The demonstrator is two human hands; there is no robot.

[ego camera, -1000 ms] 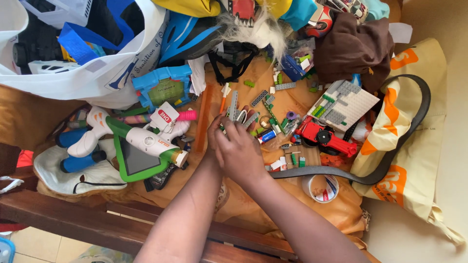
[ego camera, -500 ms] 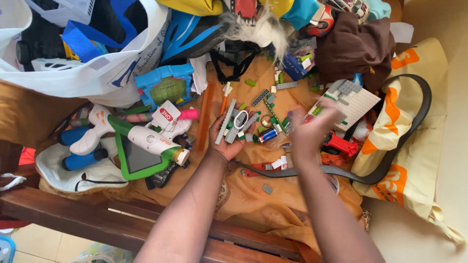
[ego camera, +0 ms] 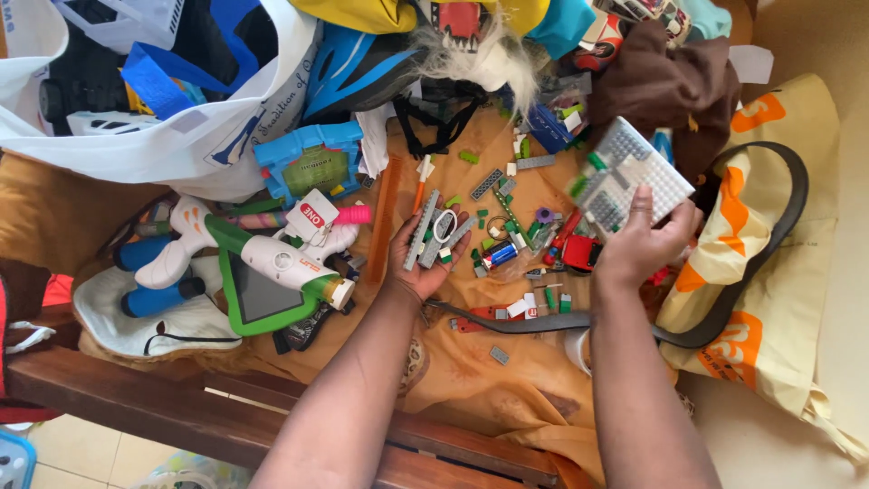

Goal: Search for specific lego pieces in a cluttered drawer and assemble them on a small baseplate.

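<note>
Left hand (ego camera: 425, 249) — palm up, fingers cupped loosely under a handful of grey brick strips (ego camera: 424, 231) and a white ring (ego camera: 444, 225). Right hand (ego camera: 644, 240) — fingers closed on the edge of a grey studded baseplate (ego camera: 634, 177), held tilted above the red toy car (ego camera: 579, 254).

Risk: the open palm could tip, and the strips would likely spill into the loose bricks on the orange cloth (ego camera: 480, 371).
</note>
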